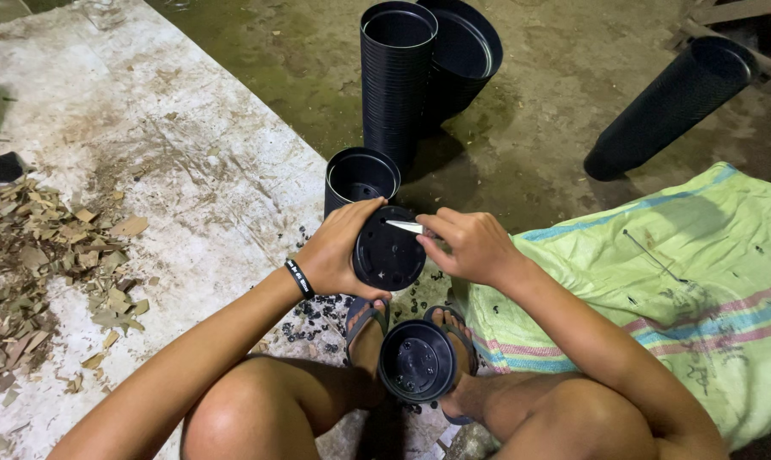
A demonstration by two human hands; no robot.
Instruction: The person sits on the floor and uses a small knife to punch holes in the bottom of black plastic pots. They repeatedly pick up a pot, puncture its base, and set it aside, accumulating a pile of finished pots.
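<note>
My left hand (338,251) grips a black plastic pot (389,254) on its side, with the round base turned toward me. My right hand (470,247) holds a small pale blade (405,227) whose tip rests on the upper part of that base. Another black pot (417,361) lies between my sandalled feet, its base with several holes facing up. An open black pot (362,176) stands on the ground just beyond my hands. Small black plastic bits (313,311) are scattered on the floor under my left wrist, which wears a black band.
A tall stack of black pots (395,81) stands ahead, a wider pot stack (462,55) leaning behind it. Another long stack (671,106) lies tilted at upper right. A green woven sack (684,281) spreads to my right. Dry wood chips (36,264) cover the concrete at left.
</note>
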